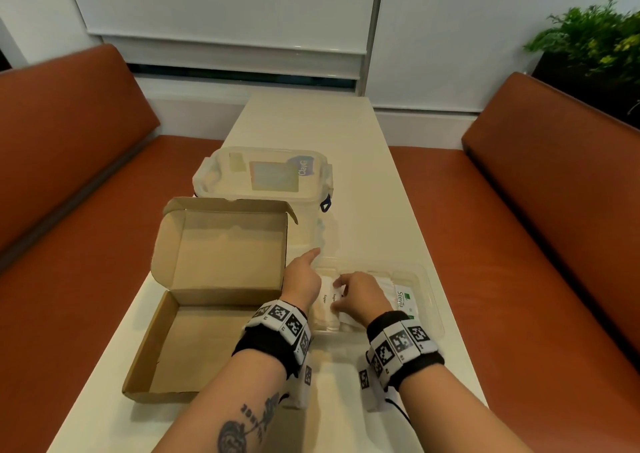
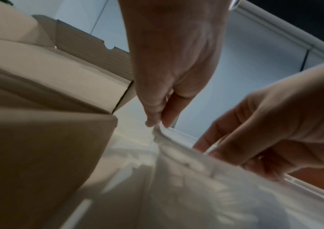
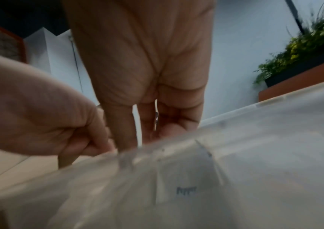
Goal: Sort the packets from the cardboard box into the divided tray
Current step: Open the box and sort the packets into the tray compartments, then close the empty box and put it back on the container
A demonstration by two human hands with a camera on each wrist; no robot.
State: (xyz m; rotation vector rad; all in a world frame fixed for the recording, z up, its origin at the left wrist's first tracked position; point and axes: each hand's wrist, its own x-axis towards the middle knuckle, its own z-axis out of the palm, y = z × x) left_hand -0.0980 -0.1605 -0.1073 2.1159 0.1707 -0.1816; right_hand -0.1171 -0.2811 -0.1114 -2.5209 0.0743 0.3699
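Hands meet over the divided tray (image 1: 427, 281) near the table's (image 1: 346, 134) right edge; left hand (image 1: 302, 281) apparently pinches the tray's rim, index finger outstretched; right hand (image 1: 362, 297) pinches sugar packets (image 1: 329, 300).

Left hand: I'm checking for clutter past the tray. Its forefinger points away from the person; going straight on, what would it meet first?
Probably the clear lidded container behind the cardboard box. The left hand points up the table toward it, though depth is unclear.
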